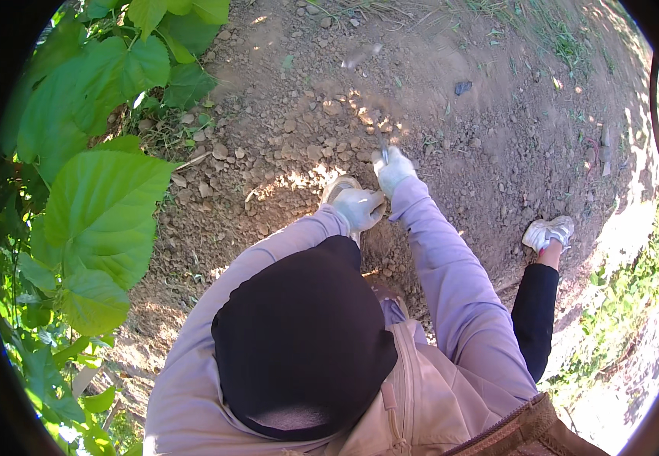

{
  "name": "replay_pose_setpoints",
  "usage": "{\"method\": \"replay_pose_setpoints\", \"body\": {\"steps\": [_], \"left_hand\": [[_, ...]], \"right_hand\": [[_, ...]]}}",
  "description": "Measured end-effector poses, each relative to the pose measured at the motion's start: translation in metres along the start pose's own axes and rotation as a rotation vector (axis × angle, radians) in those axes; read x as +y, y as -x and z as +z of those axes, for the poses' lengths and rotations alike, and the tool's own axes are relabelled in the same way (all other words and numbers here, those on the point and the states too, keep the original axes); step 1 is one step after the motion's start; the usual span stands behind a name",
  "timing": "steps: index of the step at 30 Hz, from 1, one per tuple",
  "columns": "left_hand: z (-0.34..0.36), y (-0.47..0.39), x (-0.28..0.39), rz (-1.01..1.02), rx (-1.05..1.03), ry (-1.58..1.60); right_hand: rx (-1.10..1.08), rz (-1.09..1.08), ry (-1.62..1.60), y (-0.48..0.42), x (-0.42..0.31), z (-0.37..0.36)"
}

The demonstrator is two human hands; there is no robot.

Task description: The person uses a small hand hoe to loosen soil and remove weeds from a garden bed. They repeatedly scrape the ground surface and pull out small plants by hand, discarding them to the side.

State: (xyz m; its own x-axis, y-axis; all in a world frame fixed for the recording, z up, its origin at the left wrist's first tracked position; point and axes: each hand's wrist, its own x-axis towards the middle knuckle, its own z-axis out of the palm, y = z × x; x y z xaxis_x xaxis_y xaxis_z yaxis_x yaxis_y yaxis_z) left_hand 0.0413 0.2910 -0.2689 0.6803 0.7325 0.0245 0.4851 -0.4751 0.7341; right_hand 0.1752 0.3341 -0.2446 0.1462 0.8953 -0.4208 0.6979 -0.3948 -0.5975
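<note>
My right hand (395, 171), in a pale glove, is closed around the handle of a hand tool (385, 154). Motion blur hides most of that tool beyond the fist, so its kind is unclear. Beside it on the left is my left hand (359, 210), also gloved, with curled fingers. It is close by a light-coloured shoe (338, 185), partly covering it from view. Whether anything lies within those fingers cannot be seen. Loose, cloddy soil (312, 151) spreads before both hands, with a blurred pale streak (360, 57) farther off.
Large green leaves (104, 216) crowd the left side. At right, a leg in black trousers (534, 319) ends in a white shoe (550, 232). A rounded black cloth form (303, 336) covers the lower middle. A small dark object (463, 88) lies on the soil.
</note>
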Motion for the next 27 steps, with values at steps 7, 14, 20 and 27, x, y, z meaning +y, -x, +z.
{"method": "replay_pose_setpoints", "body": {"steps": [7,14,20,27], "left_hand": [[0.000,0.003,-0.006,-0.018,0.040,0.010],[-0.005,0.007,0.000,-0.063,-0.030,0.005],[-0.004,0.003,0.000,-0.042,-0.108,-0.089],[0.001,0.000,-0.005,0.002,0.001,-0.083]], "right_hand": [[-0.667,0.149,-0.170,-0.003,-0.037,-0.055],[-0.005,-0.069,-0.196,-0.002,-0.057,-0.048],[-0.390,0.106,-0.212,-0.029,-0.013,0.010],[-0.391,-0.248,-0.025,0.004,-0.027,-0.032]]}}
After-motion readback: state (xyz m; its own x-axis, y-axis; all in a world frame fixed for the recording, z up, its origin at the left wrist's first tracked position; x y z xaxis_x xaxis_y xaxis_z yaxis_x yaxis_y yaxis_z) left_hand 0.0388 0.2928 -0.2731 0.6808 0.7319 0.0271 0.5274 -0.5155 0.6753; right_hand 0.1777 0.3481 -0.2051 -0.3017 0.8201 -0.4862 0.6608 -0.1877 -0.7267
